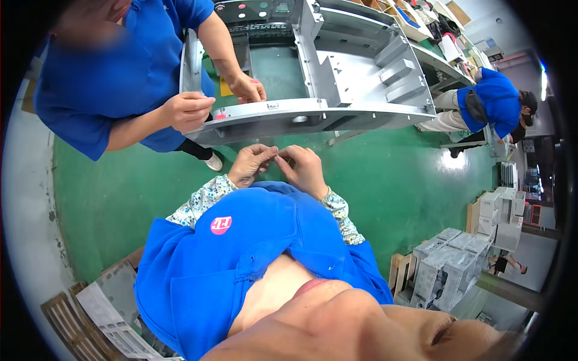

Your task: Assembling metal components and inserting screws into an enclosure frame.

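In front of my chest, my left hand (250,163) and my right hand (303,171) come close together, fingertips nearly meeting. Thumb and fingers are pinched on both; whatever lies between them is too small to make out. Just beyond stands a large grey metal frame (376,116) with openings and compartments, and neither of my hands touches it. At its near left corner a co-worker in blue has one hand (190,112) pinched and the other hand (248,89) over the near rail. Small pink pieces (221,114) sit on that rail.
A yellow piece (225,88) shows beside the frame's left side. Bins and parts crowd a bench (436,60) at the far right, where another person in blue (490,102) bends over. Grey metal boxes (445,268) are stacked at the right. Wooden pallets (75,325) lie at the lower left.
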Motion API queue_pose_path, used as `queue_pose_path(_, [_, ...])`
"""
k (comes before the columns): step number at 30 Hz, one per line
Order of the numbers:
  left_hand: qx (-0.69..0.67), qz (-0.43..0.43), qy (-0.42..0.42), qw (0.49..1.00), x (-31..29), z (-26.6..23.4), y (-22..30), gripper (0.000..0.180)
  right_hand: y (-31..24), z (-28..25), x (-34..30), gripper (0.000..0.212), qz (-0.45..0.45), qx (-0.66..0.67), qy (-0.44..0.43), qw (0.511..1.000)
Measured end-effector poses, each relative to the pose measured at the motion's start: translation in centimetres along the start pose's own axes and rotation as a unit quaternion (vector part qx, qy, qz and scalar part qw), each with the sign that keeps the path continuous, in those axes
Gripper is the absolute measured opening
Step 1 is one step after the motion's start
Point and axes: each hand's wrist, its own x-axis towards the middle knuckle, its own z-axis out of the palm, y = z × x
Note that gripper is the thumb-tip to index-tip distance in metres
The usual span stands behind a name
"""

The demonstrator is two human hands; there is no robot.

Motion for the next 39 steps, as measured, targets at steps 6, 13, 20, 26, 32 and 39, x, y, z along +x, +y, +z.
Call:
queue_pose_path(6, [-0.107,0.032,0.131,0.985,-1.3,-2.1,-0.4,0.020,2.1,3.5,1.4,0.012,0.166,0.257,-0.044,0.951])
queue_pose_path(13, [-0.127,0.048,0.135,0.981,-2.0,-3.7,-0.8,0.024,0.0,5.6,4.1,0.017,0.259,0.502,0.069,0.822])
queue_pose_path(20, [-0.109,0.046,0.107,0.987,-2.3,-4.1,-0.2,0.025,-0.6,6.5,4.1,0.013,0.239,0.515,0.139,0.811])
queue_pose_path(26, [-0.106,0.031,0.121,0.986,-2.5,-3.9,0.3,0.020,-1.0,7.0,4.3,0.014,0.229,0.509,0.184,0.809])
queue_pose_path(32, [-0.077,0.039,0.118,0.989,-2.6,-4.2,0.1,0.027,-1.0,7.4,4.0,0.015,0.217,0.488,0.203,0.821])
queue_pose_path(39, [-0.085,0.040,0.125,0.988,-2.6,-4.2,-0.1,0.025,-1.1,7.9,4.1,0.015,0.209,0.439,0.225,0.844])
